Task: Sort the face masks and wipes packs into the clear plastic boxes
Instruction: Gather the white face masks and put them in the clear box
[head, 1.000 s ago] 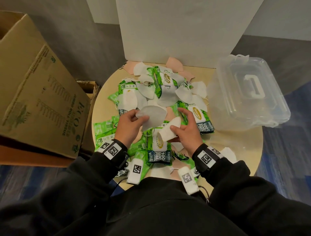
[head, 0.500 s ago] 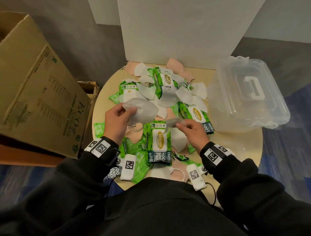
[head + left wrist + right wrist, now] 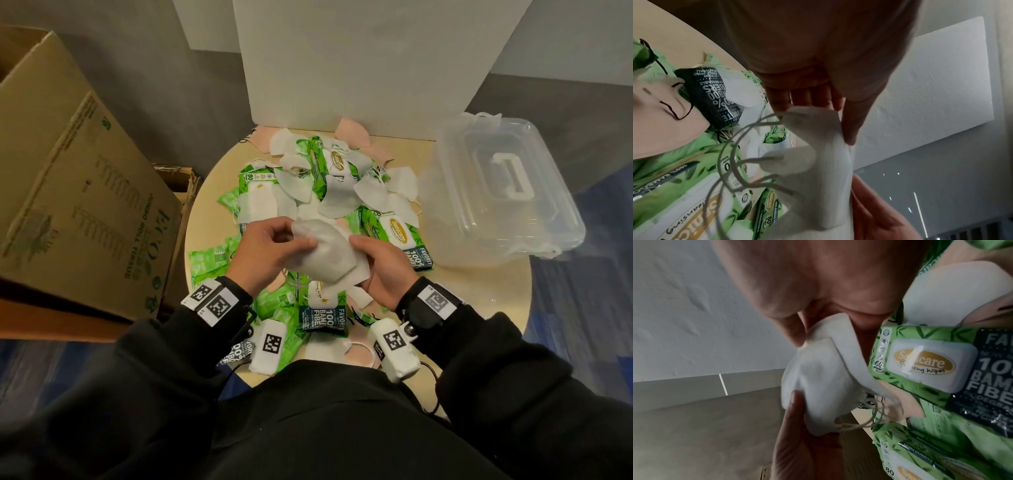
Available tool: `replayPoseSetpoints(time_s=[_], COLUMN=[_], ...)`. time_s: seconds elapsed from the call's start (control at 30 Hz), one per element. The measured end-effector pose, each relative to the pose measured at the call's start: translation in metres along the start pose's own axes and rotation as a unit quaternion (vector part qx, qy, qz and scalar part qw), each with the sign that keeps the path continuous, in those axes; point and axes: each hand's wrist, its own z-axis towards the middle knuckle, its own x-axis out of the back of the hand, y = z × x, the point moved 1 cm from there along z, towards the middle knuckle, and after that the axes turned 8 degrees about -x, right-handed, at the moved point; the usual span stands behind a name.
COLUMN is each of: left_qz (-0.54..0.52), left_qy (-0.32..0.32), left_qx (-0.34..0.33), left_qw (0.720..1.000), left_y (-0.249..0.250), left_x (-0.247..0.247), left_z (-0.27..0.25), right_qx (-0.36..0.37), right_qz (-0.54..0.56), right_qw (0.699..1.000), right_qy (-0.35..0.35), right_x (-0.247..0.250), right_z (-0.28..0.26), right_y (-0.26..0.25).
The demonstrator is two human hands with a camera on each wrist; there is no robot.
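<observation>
Both hands, left [image 3: 270, 250] and right [image 3: 380, 270], pinching stacked white fabric face masks [image 3: 325, 257], left of the lidded clear plastic box [image 3: 548, 219]. Square edges, tuck ear loops [image 3: 731, 154], keep grasp firm.

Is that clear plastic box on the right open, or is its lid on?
Lid on. The clear box shows its white handle on top, and nothing has been put inside yet.

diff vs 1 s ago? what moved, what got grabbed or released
The left hand and right hand each held a separate white mask; they have come together, and both now grip one small stack of white masks above the pile. Nothing was released. The clear plastic box, wipes packs and cardboard box stayed put.
</observation>
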Motion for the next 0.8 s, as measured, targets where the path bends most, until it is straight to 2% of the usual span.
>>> replayPoseSetpoints(time_s=[0.1, 0.3, 0.63, 0.8], left_qz=[-0.005, 0.01, 0.026, 0.023], left_qy=[0.006, 0.019, 0.045, 0.049], left_qx=[0.01, 0.032, 0.04, 0.042], left_qw=[1.0, 0.999, 0.998, 0.998], left_y=[-0.002, -0.005, -0.012, -0.013], left_x=[-0.006, -0.011, -0.017, -0.011], left_z=[-0.001, -0.003, -0.009, -0.008], right_qx=[-0.015, -0.004, -0.007, -0.008], right_qz=[0.045, 0.049, 0.089, 0.074], right_qw=[0.999, 0.997, 0.994, 0.995], right_qy=[-0.025, -0.06, -0.059, -0.061], right_x=[-0.006, -0.01, -0.009, -0.01], right_z=[-0.003, -0.009, -0.008, -0.003], right_y=[0.002, 0.003, 0.009, 0.019])
